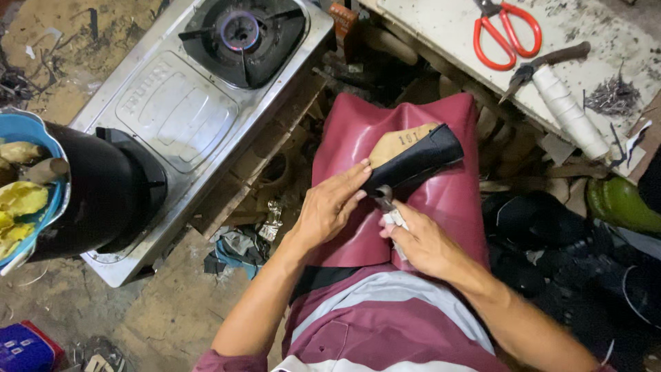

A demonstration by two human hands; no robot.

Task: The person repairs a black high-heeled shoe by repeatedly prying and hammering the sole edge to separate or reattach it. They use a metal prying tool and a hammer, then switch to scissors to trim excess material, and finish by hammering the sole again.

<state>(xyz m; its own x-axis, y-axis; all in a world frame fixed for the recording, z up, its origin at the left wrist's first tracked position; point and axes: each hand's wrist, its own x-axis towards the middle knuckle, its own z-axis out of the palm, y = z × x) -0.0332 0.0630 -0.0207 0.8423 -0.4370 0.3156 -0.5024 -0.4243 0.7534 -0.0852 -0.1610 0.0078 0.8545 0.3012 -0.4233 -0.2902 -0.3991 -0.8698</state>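
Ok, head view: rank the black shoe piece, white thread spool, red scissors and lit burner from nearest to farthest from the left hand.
From the left hand:
1. Black shoe piece, touching it, on the lap.
2. Lit burner, up-left on the stove.
3. White thread spool, right, on the bench.
4. Red scissors, far upper right.

Glossy maroon leather apron (447, 200), smooth black leather shoe upper (413, 162), brushed steel stove (179, 110)

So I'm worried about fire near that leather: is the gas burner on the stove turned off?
No, a ring of blue flame shows in the burner on the steel stove.
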